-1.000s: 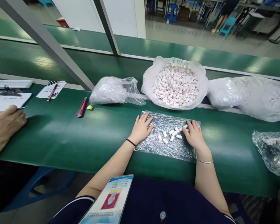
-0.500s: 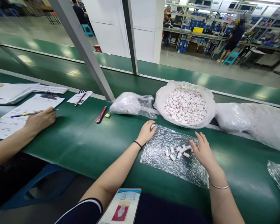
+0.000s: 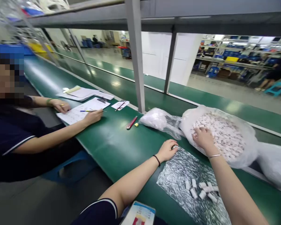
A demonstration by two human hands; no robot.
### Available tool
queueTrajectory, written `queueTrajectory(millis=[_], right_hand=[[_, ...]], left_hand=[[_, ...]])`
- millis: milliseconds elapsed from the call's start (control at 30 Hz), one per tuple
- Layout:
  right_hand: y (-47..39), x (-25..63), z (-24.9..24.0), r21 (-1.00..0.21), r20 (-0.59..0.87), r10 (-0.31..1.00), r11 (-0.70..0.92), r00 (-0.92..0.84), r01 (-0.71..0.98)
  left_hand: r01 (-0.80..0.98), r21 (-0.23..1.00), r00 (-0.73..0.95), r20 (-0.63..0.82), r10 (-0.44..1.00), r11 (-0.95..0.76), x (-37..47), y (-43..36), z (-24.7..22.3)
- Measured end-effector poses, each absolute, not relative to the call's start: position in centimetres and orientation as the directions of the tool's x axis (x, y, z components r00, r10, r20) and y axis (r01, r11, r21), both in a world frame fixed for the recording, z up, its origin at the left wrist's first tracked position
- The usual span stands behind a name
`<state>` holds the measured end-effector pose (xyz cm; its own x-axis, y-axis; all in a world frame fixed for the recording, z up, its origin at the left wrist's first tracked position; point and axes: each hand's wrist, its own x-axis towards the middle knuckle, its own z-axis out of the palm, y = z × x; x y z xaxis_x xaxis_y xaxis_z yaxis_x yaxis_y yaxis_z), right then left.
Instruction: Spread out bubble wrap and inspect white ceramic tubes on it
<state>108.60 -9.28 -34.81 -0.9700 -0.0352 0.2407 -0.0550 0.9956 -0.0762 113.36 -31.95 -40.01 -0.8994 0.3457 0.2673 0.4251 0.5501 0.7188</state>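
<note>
My left hand [image 3: 168,150] rests at the upper left corner of a clear plastic bag [image 3: 175,172], its fingers closed over that edge. Several short white tubes [image 3: 194,193] lie loose on the flat bag. My right hand [image 3: 203,137] is inside the near left rim of a large open bag [image 3: 252,147] heaped with the same white tubes. Its fingers curl down into the heap, and the fingertips are partly hidden among the pieces.
A tied bag [image 3: 154,118], a red cutter knife [image 3: 131,122] and a small yellow piece [image 3: 136,124] lie to the left. Farther left, a co-worker's hand [image 3: 93,116] holds a pen over paper [image 3: 71,117]. Another filled bag [image 3: 276,162] sits at the right. A grey post [image 3: 135,62] rises behind.
My right hand has moved from above the loose tubes into the heap in the large bag. My left hand stays at the plastic bag's corner. The view has swung left, showing more of the co-worker.
</note>
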Motion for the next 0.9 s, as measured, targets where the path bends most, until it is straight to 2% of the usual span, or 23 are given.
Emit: queueTrajectory(millis=[100, 233, 467, 633, 900], right_hand=[[-9.4, 107.8, -35.9, -0.081, 0.238, -0.01, 0.996, -0.971, -0.03], [-9.2, 108.3, -36.0, -0.027, 0.217, -0.006, 1.0, -0.976, -0.012], [-8.4, 108.3, -35.7, 0.049, 0.155, -0.07, 0.997, -0.985, -0.064], [-8.0, 108.0, -35.3, -0.002, 0.108, -0.065, 0.998, -0.992, -0.066], [-7.3, 108.0, -34.4, -0.119, 0.138, 0.111, 0.988, -0.984, 0.095]], left_hand=[[0.399, 0.715, -0.912, 0.24, 0.334, 0.574, 113.3, -32.0, -39.8], [0.396, 0.729, -0.908, 0.221, 0.356, 0.559, 113.8, -32.1, -39.7], [0.402, 0.742, -0.904, 0.227, 0.364, 0.537, 113.3, -32.2, -40.1], [0.4, 0.719, -0.906, 0.216, 0.364, 0.569, 113.5, -32.2, -40.0], [0.416, 0.706, -0.901, 0.235, 0.365, 0.572, 113.2, -32.0, -40.4]])
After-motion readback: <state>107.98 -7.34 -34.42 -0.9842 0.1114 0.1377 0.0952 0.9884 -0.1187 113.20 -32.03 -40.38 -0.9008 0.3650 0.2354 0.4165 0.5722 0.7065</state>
